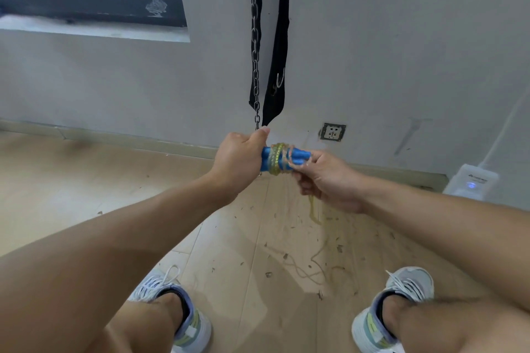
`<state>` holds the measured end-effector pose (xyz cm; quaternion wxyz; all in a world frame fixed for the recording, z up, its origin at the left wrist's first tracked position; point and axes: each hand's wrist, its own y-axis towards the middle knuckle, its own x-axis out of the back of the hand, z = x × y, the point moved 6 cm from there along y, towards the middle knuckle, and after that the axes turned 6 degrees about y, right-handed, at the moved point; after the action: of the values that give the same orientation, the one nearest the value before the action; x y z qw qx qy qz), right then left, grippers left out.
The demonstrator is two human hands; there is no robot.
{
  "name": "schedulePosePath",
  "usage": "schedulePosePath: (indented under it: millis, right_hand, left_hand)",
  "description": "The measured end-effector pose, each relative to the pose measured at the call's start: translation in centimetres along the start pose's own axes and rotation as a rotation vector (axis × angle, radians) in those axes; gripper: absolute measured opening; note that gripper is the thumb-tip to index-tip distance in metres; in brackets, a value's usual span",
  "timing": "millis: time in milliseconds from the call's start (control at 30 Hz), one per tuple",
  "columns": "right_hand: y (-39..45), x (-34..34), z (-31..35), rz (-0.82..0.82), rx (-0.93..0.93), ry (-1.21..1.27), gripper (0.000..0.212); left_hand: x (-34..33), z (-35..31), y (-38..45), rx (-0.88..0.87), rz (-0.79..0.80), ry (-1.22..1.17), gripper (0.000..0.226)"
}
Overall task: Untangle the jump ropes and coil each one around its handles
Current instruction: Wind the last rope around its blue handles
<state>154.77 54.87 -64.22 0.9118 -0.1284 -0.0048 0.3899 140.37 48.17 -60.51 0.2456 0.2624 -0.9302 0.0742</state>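
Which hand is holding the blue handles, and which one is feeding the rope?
The left hand grips the blue handles in a fist. The right hand pinches the yellowish rope at the coil, slack trailing to the floor.

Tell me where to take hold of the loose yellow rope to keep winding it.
Probably pinch the loose yellow rope just below the right hand, coming from the right side. It hangs slack there toward the floor, whereas the left hand already covers the left end of the blue handles.
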Motion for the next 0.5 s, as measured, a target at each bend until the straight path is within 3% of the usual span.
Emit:
schedulePosePath:
  millis: [133,267,367,500]
  right_hand:
    - [-1.0,-2.8,-0.4,0.023,0.063,-0.281,0.034]
    - [-2.3,-4.9,-0.4,0.102,0.032,-0.473,0.035]
    - [-2.7,-4.9,0.8,0.077,0.081,-0.554,0.029]
    - [-2.7,-3.8,2.5,-0.007,0.23,-0.697,0.034]
  left_hand:
    - [1.7,1.4,1.0,0.138,-0.207,-0.012,0.051]
    - [3.1,1.7,1.5,0.025,-0.275,0.257,0.061]
    - [3.6,1.7,1.5,-0.082,-0.3,0.47,0.065]
    - [3.5,1.4,1.5,-0.151,-0.311,0.562,0.067]
